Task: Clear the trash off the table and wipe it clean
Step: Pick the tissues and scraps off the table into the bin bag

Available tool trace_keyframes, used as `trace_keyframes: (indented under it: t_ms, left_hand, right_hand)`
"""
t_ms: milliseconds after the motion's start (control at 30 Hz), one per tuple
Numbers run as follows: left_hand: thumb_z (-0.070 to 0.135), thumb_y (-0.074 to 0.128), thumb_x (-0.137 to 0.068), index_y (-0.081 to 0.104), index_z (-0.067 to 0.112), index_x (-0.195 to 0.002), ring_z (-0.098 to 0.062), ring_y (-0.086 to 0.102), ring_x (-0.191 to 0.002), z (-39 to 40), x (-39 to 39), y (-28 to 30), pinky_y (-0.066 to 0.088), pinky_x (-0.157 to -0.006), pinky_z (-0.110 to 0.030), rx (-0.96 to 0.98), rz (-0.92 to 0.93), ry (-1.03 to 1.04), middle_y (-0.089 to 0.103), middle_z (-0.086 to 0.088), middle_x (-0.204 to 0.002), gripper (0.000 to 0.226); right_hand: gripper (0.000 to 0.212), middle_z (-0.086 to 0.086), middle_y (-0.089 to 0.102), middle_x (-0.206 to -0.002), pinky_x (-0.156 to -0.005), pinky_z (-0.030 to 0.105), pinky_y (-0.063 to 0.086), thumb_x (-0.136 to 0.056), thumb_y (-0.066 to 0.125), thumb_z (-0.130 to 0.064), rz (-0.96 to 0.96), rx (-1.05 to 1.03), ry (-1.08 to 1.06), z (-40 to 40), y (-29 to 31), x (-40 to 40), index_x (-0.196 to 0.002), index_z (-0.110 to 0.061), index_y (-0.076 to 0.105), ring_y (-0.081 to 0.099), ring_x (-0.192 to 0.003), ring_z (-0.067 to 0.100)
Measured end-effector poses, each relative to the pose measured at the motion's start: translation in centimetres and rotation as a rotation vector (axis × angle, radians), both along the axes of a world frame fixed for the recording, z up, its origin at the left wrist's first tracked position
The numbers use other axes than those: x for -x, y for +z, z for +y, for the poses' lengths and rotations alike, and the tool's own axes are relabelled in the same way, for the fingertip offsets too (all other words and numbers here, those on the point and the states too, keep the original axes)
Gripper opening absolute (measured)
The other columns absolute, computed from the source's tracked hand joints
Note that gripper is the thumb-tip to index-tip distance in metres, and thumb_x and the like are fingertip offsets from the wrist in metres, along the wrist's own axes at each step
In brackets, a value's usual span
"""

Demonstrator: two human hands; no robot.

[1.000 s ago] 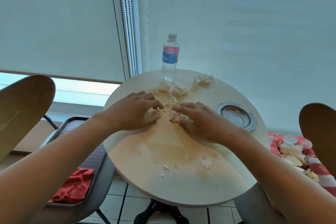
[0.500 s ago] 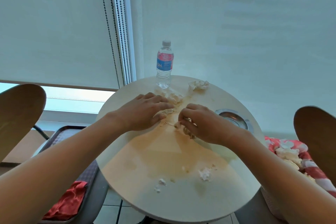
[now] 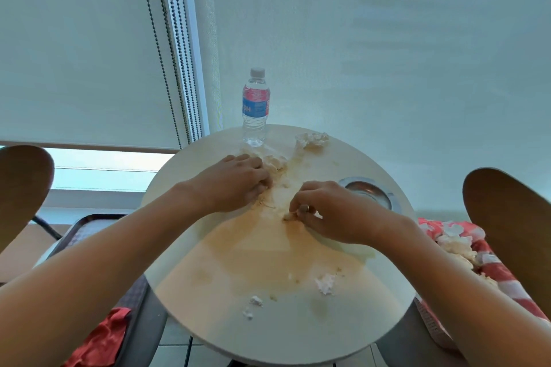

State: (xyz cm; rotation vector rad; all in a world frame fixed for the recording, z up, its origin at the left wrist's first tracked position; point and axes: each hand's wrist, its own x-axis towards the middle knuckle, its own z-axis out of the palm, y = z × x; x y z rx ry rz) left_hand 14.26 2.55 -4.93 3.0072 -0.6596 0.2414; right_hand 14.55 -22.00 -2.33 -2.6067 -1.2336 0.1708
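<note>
A round pale table carries a brown smear and crumpled tissue scraps. My left hand lies curled over soggy tissue pieces near the table's far middle. My right hand pinches a small wet tissue scrap between thumb and fingers. One crumpled tissue wad sits at the far edge, another white wad lies near the front right, and small white bits lie at the front.
A water bottle stands at the table's far edge. A metal ashtray sits right of my right hand. A red-and-white bag with tissues lies on the right chair; a tray and red cloth rest on the left chair.
My right hand has drawn back toward me and closed on a tissue scrap. My left hand has slid farther onto the tissue pile near the bottle.
</note>
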Motion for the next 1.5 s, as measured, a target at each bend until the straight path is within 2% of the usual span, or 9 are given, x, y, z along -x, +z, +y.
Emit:
trace_keyframes:
  t_ms: [233,433,600,733,800,900,1033,1167,1500]
  left_hand:
    - [0.037,0.047,-0.099,0.063,0.029,-0.115,-0.017,0.055,-0.106,1.0,-0.9,2.0,0.045,-0.093,-0.039,0.102,-0.128,0.009,0.059,0.007,-0.11,0.024]
    - [0.028,0.053,-0.099,0.064,0.021,-0.115,-0.019,0.055,-0.105,0.6,-2.3,3.5,0.05,-0.091,-0.038,0.156,-0.27,0.009,0.057,0.002,-0.113,0.02]
    - [0.027,0.05,-0.1,0.06,0.023,-0.111,-0.019,0.06,-0.109,-0.6,-4.4,3.1,0.051,-0.091,-0.043,0.173,-0.16,-0.03,0.062,0.004,-0.124,0.015]
    - [0.029,0.046,-0.102,0.056,0.025,-0.118,-0.019,0.062,-0.103,-1.8,-5.6,2.1,0.048,-0.09,-0.034,0.072,-0.006,-0.01,0.065,0.004,-0.119,0.019]
    - [0.033,0.044,-0.102,0.053,0.028,-0.12,-0.021,0.062,-0.103,-2.2,-6.0,1.6,0.045,-0.09,-0.033,0.032,0.045,-0.009,0.066,0.004,-0.118,0.021]
    - [0.04,0.044,-0.101,0.052,0.032,-0.126,-0.02,0.06,-0.108,-2.2,-6.3,0.9,0.041,-0.098,-0.036,-0.01,0.084,-0.031,0.062,0.005,-0.12,0.027]
    - [0.036,0.051,-0.099,0.054,0.035,-0.126,-0.017,0.054,-0.113,-2.2,-6.5,0.4,0.036,-0.1,-0.036,0.022,0.085,-0.052,0.057,0.005,-0.118,0.027]
    - [0.031,0.052,-0.099,0.055,0.034,-0.126,-0.02,0.053,-0.111,-2.7,-6.2,1.1,0.04,-0.096,-0.036,0.065,0.056,-0.067,0.057,0.003,-0.114,0.028]
    - [0.023,0.058,-0.097,0.06,0.026,-0.124,-0.021,0.058,-0.104,-6.1,-4.5,7.7,0.051,-0.089,-0.037,0.206,-0.097,-0.2,0.059,-0.002,-0.112,0.027]
  right_hand:
    - [0.013,-0.01,0.063,-0.101,-0.074,0.021,0.051,-0.099,0.059,-0.017,-0.09,-0.171,-0.035,-0.5,1.1,-1.1,-0.103,-0.021,0.071,0.062,-0.082,0.008]
    - [0.01,-0.009,0.063,-0.1,-0.07,0.014,0.044,-0.097,0.062,-0.016,-0.135,-0.217,-0.065,-0.7,1.7,-2.1,-0.099,-0.02,0.071,0.062,-0.082,0.009]
    - [0.013,-0.008,0.063,-0.1,-0.075,0.024,0.048,-0.097,0.061,-0.015,-0.133,-0.225,-0.095,-0.9,1.6,-2.8,-0.099,-0.02,0.073,0.061,-0.083,0.011]
    - [0.013,-0.009,0.063,-0.102,-0.08,0.036,0.053,-0.097,0.06,-0.016,-0.122,-0.217,-0.121,-1.2,1.0,-3.5,-0.099,-0.022,0.071,0.064,-0.086,0.014]
    - [0.013,-0.011,0.062,-0.103,-0.08,0.037,0.054,-0.097,0.059,-0.018,-0.104,-0.211,-0.139,-1.5,0.8,-3.7,-0.098,-0.025,0.07,0.064,-0.087,0.013]
    - [0.014,-0.012,0.062,-0.102,-0.08,0.035,0.053,-0.098,0.057,-0.018,-0.092,-0.2,-0.154,-1.9,0.5,-3.9,-0.099,-0.025,0.069,0.063,-0.086,0.012]
    - [0.013,-0.013,0.061,-0.1,-0.081,0.033,0.051,-0.099,0.057,-0.018,-0.104,-0.199,-0.169,-2.4,0.3,-3.7,-0.1,-0.024,0.069,0.061,-0.085,0.011]
    - [0.012,-0.012,0.062,-0.099,-0.08,0.036,0.053,-0.097,0.059,-0.017,-0.139,-0.208,-0.176,-3.0,0.7,-3.6,-0.099,-0.024,0.069,0.061,-0.083,0.012]
    - [0.01,-0.012,0.06,-0.097,-0.08,0.034,0.054,-0.095,0.064,-0.016,-0.217,-0.209,-0.244,-6.0,4.1,-1.0,-0.101,-0.02,0.071,0.063,-0.082,0.012]
